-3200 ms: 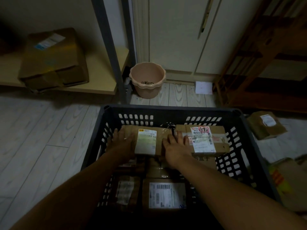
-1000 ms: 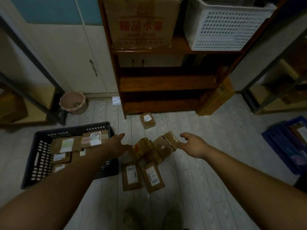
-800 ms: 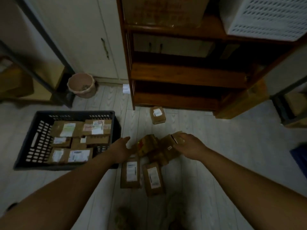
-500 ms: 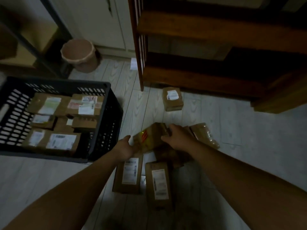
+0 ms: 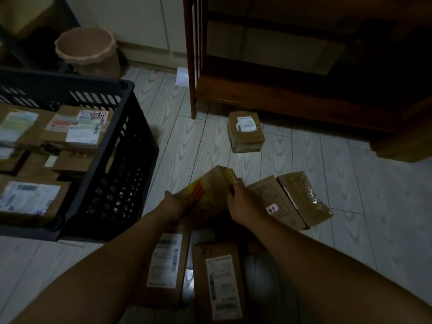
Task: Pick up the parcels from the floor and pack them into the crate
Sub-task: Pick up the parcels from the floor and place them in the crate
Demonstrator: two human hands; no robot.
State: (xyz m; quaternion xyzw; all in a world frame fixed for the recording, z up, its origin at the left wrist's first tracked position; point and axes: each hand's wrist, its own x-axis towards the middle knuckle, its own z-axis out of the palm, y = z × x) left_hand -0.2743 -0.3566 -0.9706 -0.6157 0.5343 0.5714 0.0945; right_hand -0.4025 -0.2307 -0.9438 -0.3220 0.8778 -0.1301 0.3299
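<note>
Both hands gripped one cardboard parcel (image 5: 205,195), a brown box with a strip of red and yellow tape across its face, tilted with its far end higher. The left hand (image 5: 171,204) pressed against its near left edge, and the right hand (image 5: 243,206) clasped its right side, fingers (image 5: 232,191) wrapped over the edge. Whether the box was clear of the floor or resting on the parcels beneath could not be told.

To the left stood the black crate (image 5: 109,160), its slotted walls dark, already holding several labelled parcels (image 5: 77,132) stacked inside (their labels too blurred to read). The held parcel was just right of the crate, above the pale wood-grain floor (image 5: 182,141).

More parcels lay on the floor: two flat ones side by side beneath the forearms, the left flat box (image 5: 166,260) and the right flat box (image 5: 219,281), each with a white label; a taped pair (image 5: 289,202) just right of the right hand; and a small box (image 5: 245,132) farther off, near the foot of a dark wooden shelf unit (image 5: 280,94). A pinkish bin (image 5: 88,52) stood behind the crate.
</note>
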